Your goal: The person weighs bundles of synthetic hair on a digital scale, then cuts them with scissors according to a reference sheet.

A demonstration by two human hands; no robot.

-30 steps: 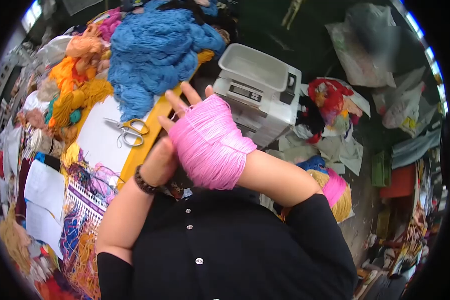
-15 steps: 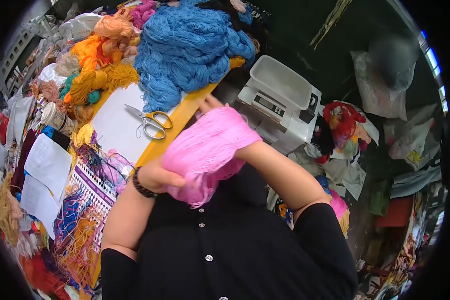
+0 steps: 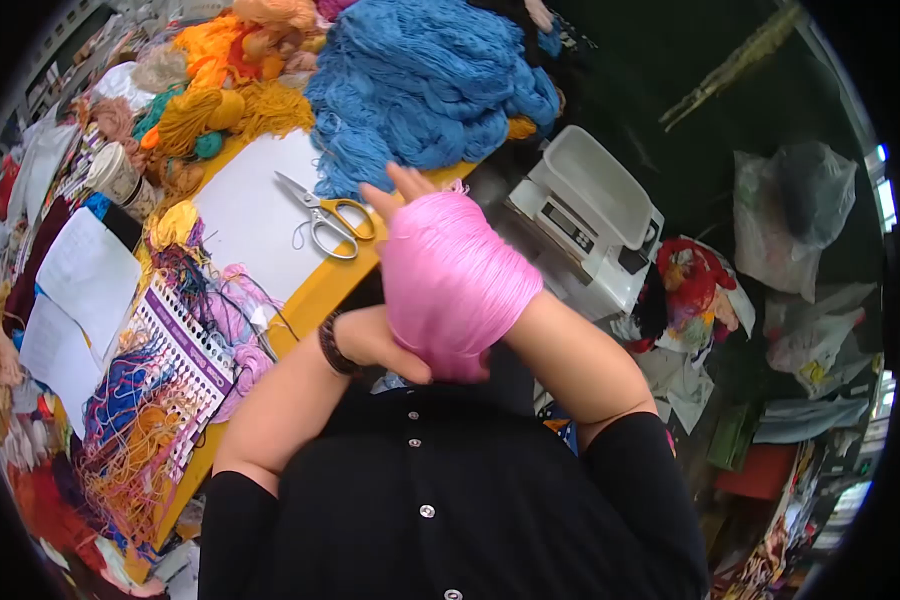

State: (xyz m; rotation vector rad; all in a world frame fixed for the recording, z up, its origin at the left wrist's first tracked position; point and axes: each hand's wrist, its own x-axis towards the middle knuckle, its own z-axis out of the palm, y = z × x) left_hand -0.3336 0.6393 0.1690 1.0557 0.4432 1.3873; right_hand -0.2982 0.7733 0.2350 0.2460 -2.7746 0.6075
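Observation:
A skein of bright pink yarn (image 3: 455,275) is looped around my right hand (image 3: 400,190) and wrist. The fingers of my right hand stick out past the upper left end of the skein, apart from one another; the palm is hidden by yarn. My left hand (image 3: 380,343), with a dark bracelet at the wrist, holds the skein's lower side, its thumb in front and most of its fingers hidden behind. Left of the skein, open scissors (image 3: 335,222) with yellow and grey handles lie across white paper (image 3: 250,215) and the yellow table edge (image 3: 315,295).
Blue yarn (image 3: 425,85) is heaped at the top, with orange and mustard yarn (image 3: 200,115) beside it. A white scale (image 3: 580,225) with a tray stands to the right. Tangled threads (image 3: 135,440), a spiral-bound thread card (image 3: 185,350) and papers (image 3: 90,290) lie left. Plastic bags hang at right.
The pink skein has turned and its loop is drawn closer around my right wrist. My left hand has moved right along its lower side. The view has shifted slightly.

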